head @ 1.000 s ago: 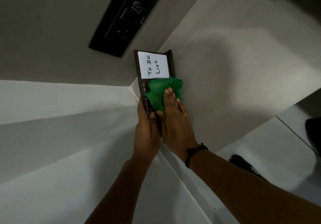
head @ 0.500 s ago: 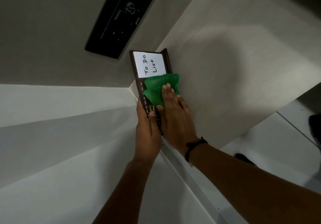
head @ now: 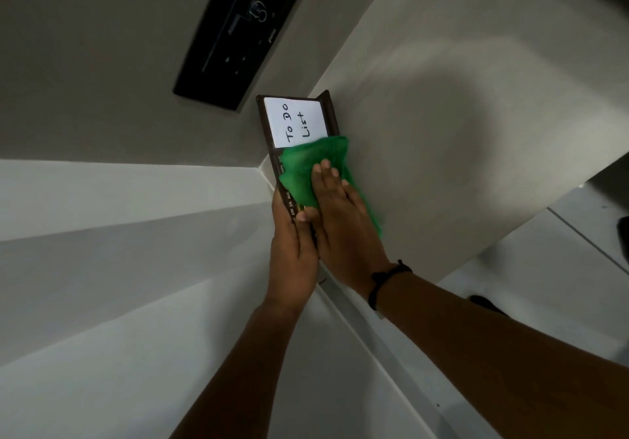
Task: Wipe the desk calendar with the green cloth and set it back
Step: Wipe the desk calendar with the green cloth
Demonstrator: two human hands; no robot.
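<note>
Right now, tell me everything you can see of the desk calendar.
The desk calendar is a dark brown, stiff-looking frame, held up off the surface and turned sideways in view. A white card handwritten "To Do List" fills its far part. Month abbreviations (JUN, JUL, AUG) run along its left edge in pale print. The left hand grips its near end, thumb on the front. The right hand presses the green cloth flat against its middle, hiding that section. A narrow side panel shows at its far right.
</note>
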